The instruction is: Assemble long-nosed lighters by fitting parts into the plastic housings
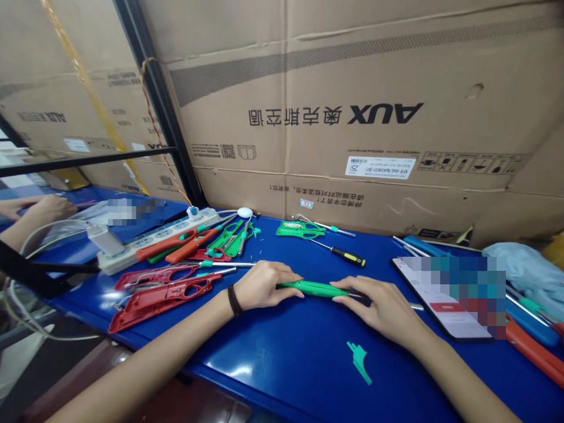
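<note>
A green long-nosed lighter (319, 288) is held lengthwise just above the blue table, its thin metal tube (414, 306) pointing right. My left hand (267, 286) pinches its left end between thumb and fingers. Near the tube end, my right hand (374, 302) grips the body and hides part of the tube. A loose teal-green plastic piece (359, 361) lies on the table in front. Behind my hands are a black and yellow screwdriver (348, 257) and opened green lighter shells (299, 228). Red lighter half-shells (165, 298) lie left of my left hand.
Orange lighters (191, 244) rest against a white power strip (150, 242) at left. A phone (440, 308) lies at right, near more lighters (535, 349) and a pale plastic bag (524, 276). Cardboard (308, 70) walls the back. Another person's hands (42, 214) are at far left.
</note>
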The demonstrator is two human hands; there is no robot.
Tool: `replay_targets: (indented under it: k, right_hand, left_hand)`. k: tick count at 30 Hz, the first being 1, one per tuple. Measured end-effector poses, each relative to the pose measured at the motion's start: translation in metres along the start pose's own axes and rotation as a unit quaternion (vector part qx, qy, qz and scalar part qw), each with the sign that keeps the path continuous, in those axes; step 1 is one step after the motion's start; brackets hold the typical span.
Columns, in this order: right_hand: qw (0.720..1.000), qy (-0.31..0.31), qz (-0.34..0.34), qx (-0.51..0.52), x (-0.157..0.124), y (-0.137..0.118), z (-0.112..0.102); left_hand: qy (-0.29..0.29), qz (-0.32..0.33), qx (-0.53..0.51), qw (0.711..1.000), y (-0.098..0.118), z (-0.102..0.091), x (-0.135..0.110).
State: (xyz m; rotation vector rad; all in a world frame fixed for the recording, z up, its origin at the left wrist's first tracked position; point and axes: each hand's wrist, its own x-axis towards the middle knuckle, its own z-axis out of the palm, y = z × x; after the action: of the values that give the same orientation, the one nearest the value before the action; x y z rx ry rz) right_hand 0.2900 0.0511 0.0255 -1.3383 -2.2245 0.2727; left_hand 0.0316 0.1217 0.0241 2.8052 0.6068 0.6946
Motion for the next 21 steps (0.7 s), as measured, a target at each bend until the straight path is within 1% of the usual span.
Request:
replay_targets:
  k: [3,6,8,10,13,17,21]
  right_hand:
    - [1.000,0.011,-0.005,0.000,-0.0008,0.0002,-0.0014]
    - [1.000,0.021,0.013,0.020,-0.0012,0.0001,-0.0016]
    - [0.999,0.019,0.029,0.039,-0.0013,0.0001,-0.0009]
    - [0.998,0.017,0.035,0.051,-0.0015,0.0003,0.0000]
    - [0.999,0.025,0.025,0.040,-0.0021,0.0010,0.0003]
    - [1.000,0.014,0.012,0.006,-0.0019,0.0013,-0.0011]
    - [0.999,0.017,-0.023,-0.032,-0.0009,-0.0027,-0.0008]
  left_hand:
    - [0.033,0.018,0.004,0.999,-0.0007,0.0003,-0.0010]
    - [0.066,0.020,0.025,0.997,-0.0017,-0.0026,-0.0001]
    - [0.073,0.020,0.064,0.995,-0.0017,-0.0049,0.0011]
    - [0.068,0.025,0.112,0.991,-0.0007,-0.0062,0.0021]
    - [0.068,0.057,0.172,0.981,0.0027,-0.0065,0.0024]
    - [0.097,0.111,0.236,0.960,0.0055,-0.0063,0.0017]
    - [0.099,0.128,0.264,0.951,0.0052,-0.0041,0.0025]
